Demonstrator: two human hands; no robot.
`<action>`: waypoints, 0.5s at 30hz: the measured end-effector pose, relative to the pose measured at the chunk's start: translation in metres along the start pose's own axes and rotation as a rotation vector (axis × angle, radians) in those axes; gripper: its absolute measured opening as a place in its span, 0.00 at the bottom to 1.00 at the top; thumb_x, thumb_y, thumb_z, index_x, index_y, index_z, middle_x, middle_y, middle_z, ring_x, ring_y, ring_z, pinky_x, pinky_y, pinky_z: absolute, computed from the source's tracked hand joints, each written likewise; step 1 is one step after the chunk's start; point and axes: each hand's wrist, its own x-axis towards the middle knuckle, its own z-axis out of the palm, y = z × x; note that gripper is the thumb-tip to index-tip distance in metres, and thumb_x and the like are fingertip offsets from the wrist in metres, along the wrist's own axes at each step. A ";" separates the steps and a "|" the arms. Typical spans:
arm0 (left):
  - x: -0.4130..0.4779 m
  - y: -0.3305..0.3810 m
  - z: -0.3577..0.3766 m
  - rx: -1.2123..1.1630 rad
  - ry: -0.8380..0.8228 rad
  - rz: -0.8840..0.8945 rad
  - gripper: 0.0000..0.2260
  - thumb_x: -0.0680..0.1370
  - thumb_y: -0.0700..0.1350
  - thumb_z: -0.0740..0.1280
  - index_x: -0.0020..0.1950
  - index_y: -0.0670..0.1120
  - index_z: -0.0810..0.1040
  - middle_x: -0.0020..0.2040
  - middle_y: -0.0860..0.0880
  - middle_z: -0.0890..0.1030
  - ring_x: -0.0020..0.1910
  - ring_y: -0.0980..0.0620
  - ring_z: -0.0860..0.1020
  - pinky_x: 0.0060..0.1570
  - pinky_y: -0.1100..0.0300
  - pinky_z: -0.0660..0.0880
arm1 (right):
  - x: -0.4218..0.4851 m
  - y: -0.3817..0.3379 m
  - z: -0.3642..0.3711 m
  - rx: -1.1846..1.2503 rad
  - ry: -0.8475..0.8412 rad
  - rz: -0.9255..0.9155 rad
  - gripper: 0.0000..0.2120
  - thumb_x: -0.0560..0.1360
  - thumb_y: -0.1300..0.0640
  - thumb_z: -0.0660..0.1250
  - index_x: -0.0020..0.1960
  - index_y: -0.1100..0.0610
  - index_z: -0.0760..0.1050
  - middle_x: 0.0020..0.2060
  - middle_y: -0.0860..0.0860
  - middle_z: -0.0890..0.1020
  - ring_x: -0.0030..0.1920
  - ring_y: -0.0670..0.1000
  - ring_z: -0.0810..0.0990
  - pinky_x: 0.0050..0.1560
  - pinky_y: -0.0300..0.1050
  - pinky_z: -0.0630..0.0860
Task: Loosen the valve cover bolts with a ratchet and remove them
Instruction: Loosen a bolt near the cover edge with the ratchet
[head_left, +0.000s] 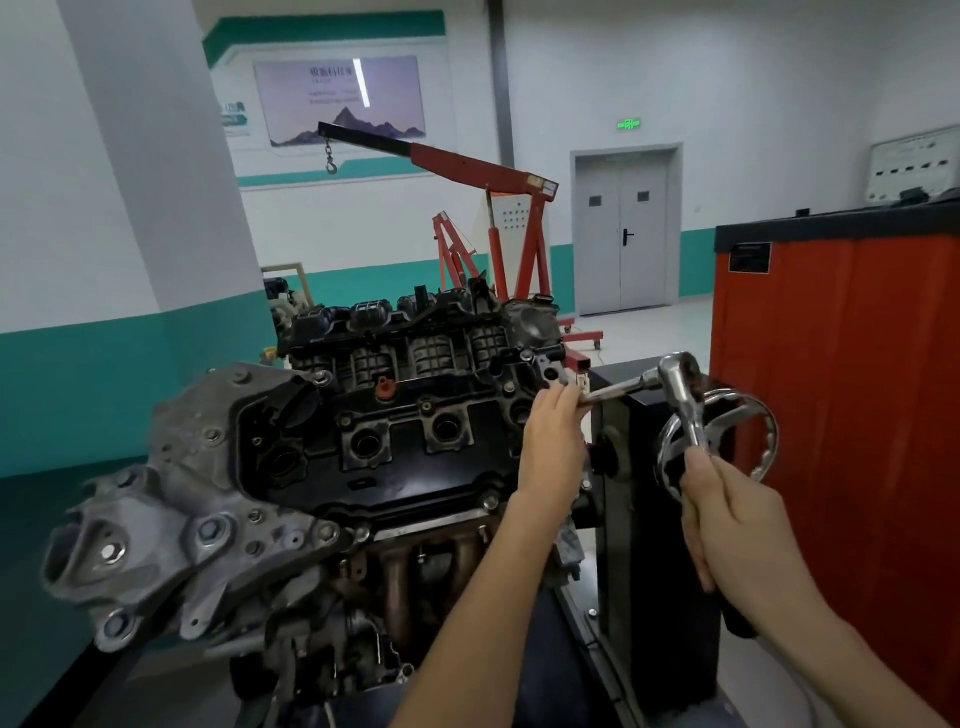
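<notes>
An engine with a black valve cover (405, 467) sits tilted on a stand at the centre. My right hand (737, 525) grips the handle of a chrome ratchet (683, 395), whose head is raised to the right of the engine. From that head a chrome extension bar (621, 389) runs left toward the cover's right end. My left hand (556, 441) holds the far end of the bar at the cover's right edge and hides its tip. A bolt head (491, 501) shows on the cover's near edge.
A chrome handwheel (763, 441) on the black engine stand sits just behind the ratchet. A red tool cabinet (841, 415) stands close on the right. A red engine hoist (493, 208) is behind the engine, and a white pillar (156, 182) is at the left.
</notes>
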 end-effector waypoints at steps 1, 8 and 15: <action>0.000 -0.002 0.002 -0.006 0.005 -0.002 0.06 0.81 0.34 0.60 0.50 0.35 0.76 0.49 0.40 0.77 0.50 0.43 0.72 0.48 0.51 0.69 | 0.002 0.002 0.000 -0.007 0.004 0.003 0.24 0.82 0.49 0.53 0.32 0.63 0.67 0.19 0.53 0.68 0.20 0.53 0.67 0.31 0.58 0.72; 0.015 -0.015 -0.001 -0.103 0.001 -0.080 0.07 0.82 0.35 0.60 0.46 0.36 0.75 0.43 0.44 0.74 0.44 0.47 0.72 0.42 0.60 0.65 | 0.022 -0.009 0.008 -0.115 -0.047 -0.090 0.22 0.82 0.51 0.54 0.33 0.61 0.68 0.20 0.52 0.69 0.21 0.49 0.67 0.29 0.55 0.70; 0.024 -0.029 -0.021 -0.141 0.043 -0.055 0.08 0.79 0.42 0.67 0.40 0.48 0.75 0.36 0.54 0.75 0.38 0.57 0.72 0.40 0.66 0.69 | 0.058 -0.009 0.033 -0.436 -0.205 -0.187 0.19 0.81 0.45 0.51 0.35 0.50 0.65 0.28 0.50 0.72 0.27 0.48 0.70 0.28 0.40 0.62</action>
